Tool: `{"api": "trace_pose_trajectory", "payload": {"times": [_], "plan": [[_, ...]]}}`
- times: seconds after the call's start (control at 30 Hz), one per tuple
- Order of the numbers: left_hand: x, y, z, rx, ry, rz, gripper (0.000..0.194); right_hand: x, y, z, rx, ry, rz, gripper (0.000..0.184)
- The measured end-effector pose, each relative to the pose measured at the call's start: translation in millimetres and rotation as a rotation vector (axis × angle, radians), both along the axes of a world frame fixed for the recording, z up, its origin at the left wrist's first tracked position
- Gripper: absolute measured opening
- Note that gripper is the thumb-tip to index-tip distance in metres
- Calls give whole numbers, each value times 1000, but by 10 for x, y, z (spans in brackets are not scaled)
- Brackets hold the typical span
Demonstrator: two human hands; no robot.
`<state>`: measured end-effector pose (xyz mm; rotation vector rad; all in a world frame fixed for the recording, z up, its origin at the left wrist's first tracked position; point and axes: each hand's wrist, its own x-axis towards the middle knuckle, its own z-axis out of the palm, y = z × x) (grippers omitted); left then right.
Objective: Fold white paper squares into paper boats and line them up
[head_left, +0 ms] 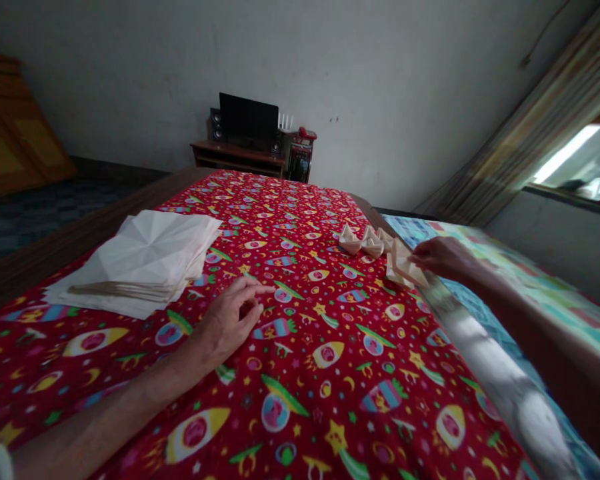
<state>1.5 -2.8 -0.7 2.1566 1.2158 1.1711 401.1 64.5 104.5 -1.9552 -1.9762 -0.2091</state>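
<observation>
My left hand (233, 317) rests on the red patterned tablecloth (300, 340), its index finger stretched out and its thumb apart, with nothing in it. At the table's right edge, my right hand (437, 257) pinches the side of a folded paper boat (400, 265), which is on or just above the cloth; I cannot tell which. Several more cream paper boats (373, 242) stand close together just beyond it. To the left of my left hand lies a stack of creased white paper sheets (153, 247), with a thin folded bundle (123, 290) along its near side.
A bed with a colourful cover (460, 250) adjoins the table's right side. Beyond the table, a monitor (249, 119) stands on a brown desk (237, 157) by the wall. A wooden cabinet (23, 133) is at far left, and a curtain (520, 140) hangs by the window.
</observation>
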Motion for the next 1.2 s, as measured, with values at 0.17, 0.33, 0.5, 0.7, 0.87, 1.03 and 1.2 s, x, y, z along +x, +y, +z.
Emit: {"api": "trace_pose_trajectory", "payload": {"times": [0.17, 0.33, 0.5, 0.7, 0.87, 1.03, 1.2], "plan": [[4, -2, 1, -28, 0, -4, 24, 1, 19, -81, -154, -133, -18, 24], [9, -5, -6, -46, -13, -22, 26, 3, 10, -102, -198, -200, -63, 23], [-3, 0, -15, -16, 24, -24, 25, -24, -2, -164, -225, -235, -106, 25], [-7, 0, -18, -29, 48, -29, 27, -14, 72, -269, -286, -292, -212, 24], [-8, -3, -7, -54, 53, -33, 28, -79, 95, -297, -329, -347, -284, 29], [-6, -4, 10, -47, 70, -44, 28, -165, 112, -335, -363, -390, -291, 34], [-5, -11, 16, -37, 75, -47, 27, -187, 133, -382, -396, -397, -281, 35]]}}
